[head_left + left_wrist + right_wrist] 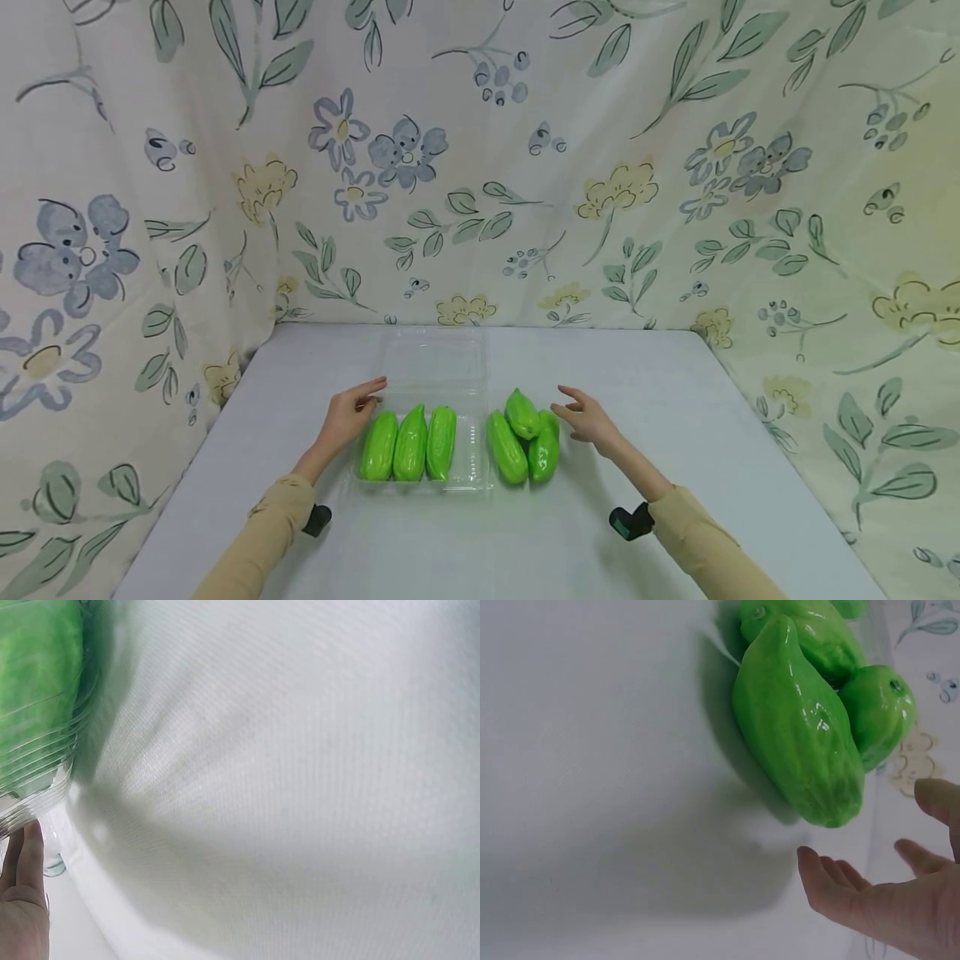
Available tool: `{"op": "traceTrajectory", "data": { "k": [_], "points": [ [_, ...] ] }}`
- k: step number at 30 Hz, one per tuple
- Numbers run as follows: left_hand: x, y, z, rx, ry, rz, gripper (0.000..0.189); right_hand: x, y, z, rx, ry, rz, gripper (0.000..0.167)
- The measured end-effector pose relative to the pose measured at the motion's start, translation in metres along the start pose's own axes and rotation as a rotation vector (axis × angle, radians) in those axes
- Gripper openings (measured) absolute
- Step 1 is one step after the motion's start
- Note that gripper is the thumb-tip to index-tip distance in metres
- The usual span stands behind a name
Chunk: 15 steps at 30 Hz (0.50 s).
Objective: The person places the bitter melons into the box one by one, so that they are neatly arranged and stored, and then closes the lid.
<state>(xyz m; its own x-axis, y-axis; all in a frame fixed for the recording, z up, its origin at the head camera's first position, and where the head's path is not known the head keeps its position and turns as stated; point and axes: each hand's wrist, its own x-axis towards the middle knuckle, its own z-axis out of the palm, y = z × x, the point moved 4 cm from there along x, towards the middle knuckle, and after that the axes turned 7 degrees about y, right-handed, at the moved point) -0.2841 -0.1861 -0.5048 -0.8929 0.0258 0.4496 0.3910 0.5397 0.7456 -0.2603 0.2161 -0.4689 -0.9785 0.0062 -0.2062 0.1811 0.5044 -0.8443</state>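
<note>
A clear plastic clamshell box [471, 454] lies unfolded on the table. Its base holds a row of 3 glossy green gourd-like pieces [410, 446], their exact kind unclear. My left hand [351, 414] is at the box's upper left side; in the left wrist view straight fingers [30, 859] touch the ribbed plastic wall. Right of the box, 3 more green pieces [543, 450] sit in a loose pile, one resting on top of the others. Just right of that pile, my right hand [588, 419] hovers with fingers spread and holds nothing, its fingertips apart from the nearest piece [799, 735].
The box's transparent lid [431, 360] lies flat behind the base. Everything stands on a white table [600, 367]. A floral curtain [480, 167] hangs behind and at both sides. Dark wrist devices [632, 522] are attached near both sleeves.
</note>
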Motion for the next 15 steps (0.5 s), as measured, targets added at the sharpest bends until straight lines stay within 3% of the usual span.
{"op": "traceTrajectory", "data": {
  "k": [8, 15],
  "points": [
    [0.0, 0.003, 0.0, 0.004, -0.005, 0.018, 0.036, 0.0, 0.013, 0.008, 0.015, -0.092, 0.028, 0.054],
    [0.0, 0.002, 0.0, 0.004, -0.005, 0.008, 0.038, 0.0, 0.015, 0.016, 0.009, -0.114, 0.028, 0.054]
  ]
}}
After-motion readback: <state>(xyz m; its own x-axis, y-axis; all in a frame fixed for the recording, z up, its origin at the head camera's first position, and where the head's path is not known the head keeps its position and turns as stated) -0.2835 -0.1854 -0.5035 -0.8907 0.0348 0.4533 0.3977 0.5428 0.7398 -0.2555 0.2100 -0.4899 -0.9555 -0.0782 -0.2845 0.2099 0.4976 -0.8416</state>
